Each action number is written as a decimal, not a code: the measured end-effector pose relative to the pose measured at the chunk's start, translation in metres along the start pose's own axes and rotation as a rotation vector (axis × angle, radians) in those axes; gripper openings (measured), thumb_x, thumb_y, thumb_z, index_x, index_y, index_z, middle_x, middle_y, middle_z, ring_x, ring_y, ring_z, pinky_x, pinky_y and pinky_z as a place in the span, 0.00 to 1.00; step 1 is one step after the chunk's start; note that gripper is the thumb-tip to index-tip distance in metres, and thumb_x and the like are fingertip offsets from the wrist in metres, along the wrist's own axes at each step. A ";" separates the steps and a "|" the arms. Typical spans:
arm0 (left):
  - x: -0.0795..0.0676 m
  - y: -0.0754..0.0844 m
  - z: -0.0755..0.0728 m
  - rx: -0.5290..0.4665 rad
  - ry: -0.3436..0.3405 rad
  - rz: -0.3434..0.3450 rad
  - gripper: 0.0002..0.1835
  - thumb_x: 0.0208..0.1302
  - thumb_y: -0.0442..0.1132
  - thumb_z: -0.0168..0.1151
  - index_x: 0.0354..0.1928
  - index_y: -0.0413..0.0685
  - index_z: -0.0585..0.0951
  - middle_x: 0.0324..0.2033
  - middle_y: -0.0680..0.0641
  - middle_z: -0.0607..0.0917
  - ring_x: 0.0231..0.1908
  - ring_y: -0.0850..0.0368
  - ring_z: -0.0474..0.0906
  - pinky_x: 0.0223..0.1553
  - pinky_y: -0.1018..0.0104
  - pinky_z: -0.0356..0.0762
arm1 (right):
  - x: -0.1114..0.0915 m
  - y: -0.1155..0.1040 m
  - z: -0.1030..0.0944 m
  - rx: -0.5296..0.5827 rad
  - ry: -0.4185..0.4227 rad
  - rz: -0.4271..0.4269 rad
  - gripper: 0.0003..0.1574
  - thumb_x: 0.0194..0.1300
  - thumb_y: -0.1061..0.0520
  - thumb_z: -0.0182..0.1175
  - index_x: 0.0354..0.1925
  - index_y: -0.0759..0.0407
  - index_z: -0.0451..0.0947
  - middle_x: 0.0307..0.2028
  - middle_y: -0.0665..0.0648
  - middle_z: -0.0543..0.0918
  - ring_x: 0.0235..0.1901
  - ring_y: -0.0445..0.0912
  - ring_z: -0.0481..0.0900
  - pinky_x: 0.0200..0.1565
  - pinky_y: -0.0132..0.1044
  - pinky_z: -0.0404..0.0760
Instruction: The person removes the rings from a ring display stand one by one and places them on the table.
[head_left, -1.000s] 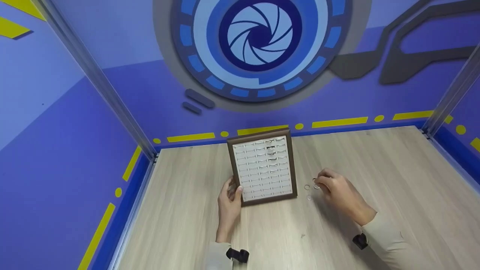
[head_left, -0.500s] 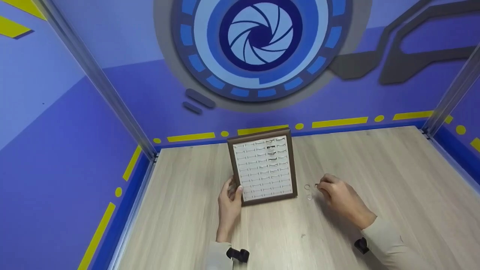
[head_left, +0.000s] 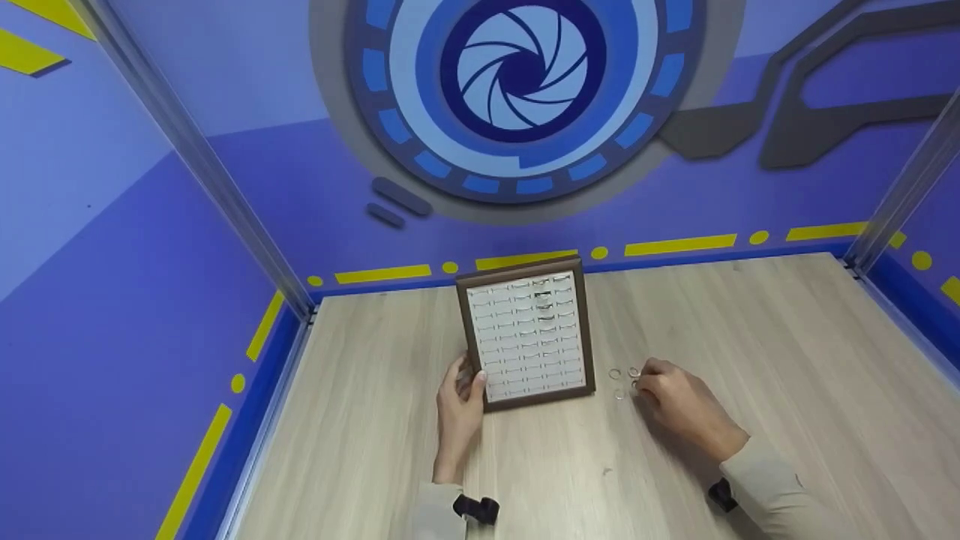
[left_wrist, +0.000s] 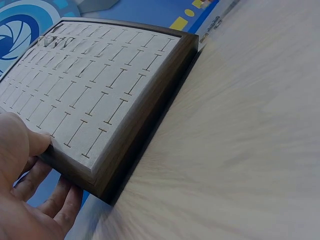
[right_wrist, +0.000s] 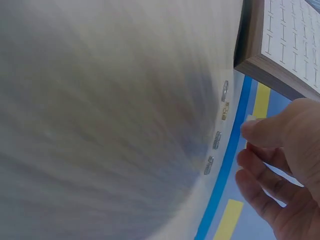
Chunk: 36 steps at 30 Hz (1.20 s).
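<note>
My left hand (head_left: pixel 459 411) holds a brown-framed ring display board (head_left: pixel 529 349) upright by its lower left edge, thumb in front and fingers behind. Its white face (left_wrist: pixel 75 95) has rows of slots, and several rings (head_left: pixel 543 306) sit in the upper part of one column. Right of the board, several loose rings (right_wrist: pixel 216 140) lie on the table. My right hand (head_left: pixel 682 401) is beside them with bent fingers, the tips close to one ring (head_left: pixel 634 384). Thumb and fingers (right_wrist: pixel 262 177) partly overlap in the right wrist view, hiding whether a ring is pinched.
The light wooden table (head_left: pixel 787 360) ends at a blue and purple back wall (head_left: pixel 277 210) with yellow marks. Metal posts (head_left: pixel 195 150) stand at its corners. Both sleeves carry a black strap (head_left: pixel 476 511).
My right hand has come slightly nearer the table's front, its fingertips moving down beside the loose rings. A ring they were covering shows again. The left hand and board have stayed still.
</note>
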<state>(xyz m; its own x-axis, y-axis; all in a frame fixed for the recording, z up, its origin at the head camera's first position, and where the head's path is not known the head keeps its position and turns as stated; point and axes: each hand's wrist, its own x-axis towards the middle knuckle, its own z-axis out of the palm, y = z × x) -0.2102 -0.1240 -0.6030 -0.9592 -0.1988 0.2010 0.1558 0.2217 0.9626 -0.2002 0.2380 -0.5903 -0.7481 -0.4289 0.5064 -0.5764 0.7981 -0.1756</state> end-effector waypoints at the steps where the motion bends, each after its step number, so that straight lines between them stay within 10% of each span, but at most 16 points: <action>1: 0.000 0.000 0.000 0.000 0.000 -0.001 0.26 0.76 0.32 0.64 0.72 0.34 0.73 0.62 0.31 0.83 0.63 0.36 0.82 0.66 0.48 0.83 | 0.000 0.000 0.001 0.001 -0.011 0.005 0.11 0.56 0.73 0.76 0.30 0.59 0.90 0.33 0.53 0.82 0.33 0.49 0.86 0.33 0.41 0.89; 36: -0.001 -0.001 0.000 0.021 -0.006 -0.018 0.26 0.78 0.33 0.62 0.74 0.37 0.72 0.66 0.32 0.81 0.65 0.36 0.81 0.67 0.48 0.82 | 0.010 -0.001 -0.009 0.032 -0.035 0.033 0.12 0.54 0.71 0.79 0.29 0.57 0.89 0.33 0.51 0.82 0.32 0.46 0.85 0.31 0.41 0.89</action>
<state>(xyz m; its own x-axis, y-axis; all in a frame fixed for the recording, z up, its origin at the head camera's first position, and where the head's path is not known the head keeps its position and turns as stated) -0.2088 -0.1242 -0.6038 -0.9632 -0.1972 0.1828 0.1338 0.2381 0.9620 -0.2041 0.2369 -0.5778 -0.7777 -0.4172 0.4702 -0.5608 0.7985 -0.2190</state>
